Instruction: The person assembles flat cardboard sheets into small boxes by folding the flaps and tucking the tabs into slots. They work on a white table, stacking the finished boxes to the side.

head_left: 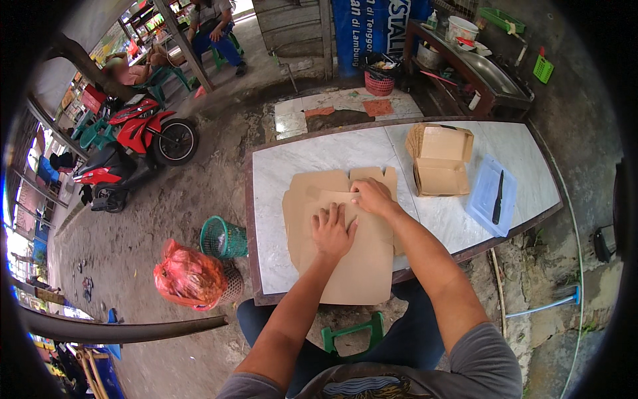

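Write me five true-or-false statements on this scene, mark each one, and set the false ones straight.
1. The left hand rests on the cardboard. True.
2. The right hand holds the knife. False: the right hand is at the far part of the cardboard; the knife lies at the blue container.
3. An open box stands to the right of the cardboard. True.
4. The motorbike is to the right of the table. False: it is to the left.
5. The red bag is near the green basket, left of the table. True.
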